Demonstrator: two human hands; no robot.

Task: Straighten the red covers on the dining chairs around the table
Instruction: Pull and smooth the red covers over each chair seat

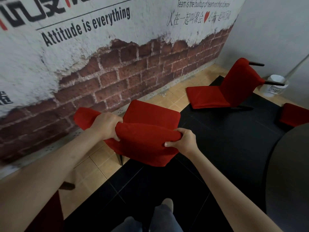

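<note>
A dining chair in a red cover (150, 148) stands in front of me, its backrest top nearest and its seat (153, 114) beyond. My left hand (107, 125) grips the top of the backrest left of centre, bunching the fabric. My right hand (182, 140) grips the backrest's right top corner, thumb on the near side. A second red-covered chair (234, 86) lies tipped over on the floor at the back right, two dark legs pointing right. Part of a third red cover (294, 115) shows at the right edge.
A brick-patterned wall (117, 67) runs along the left, close behind the chair. A dark round table (289, 173) fills the right side. A white bucket (275, 86) stands in the far corner. My legs and a shoe (165, 210) are on the black floor tiles.
</note>
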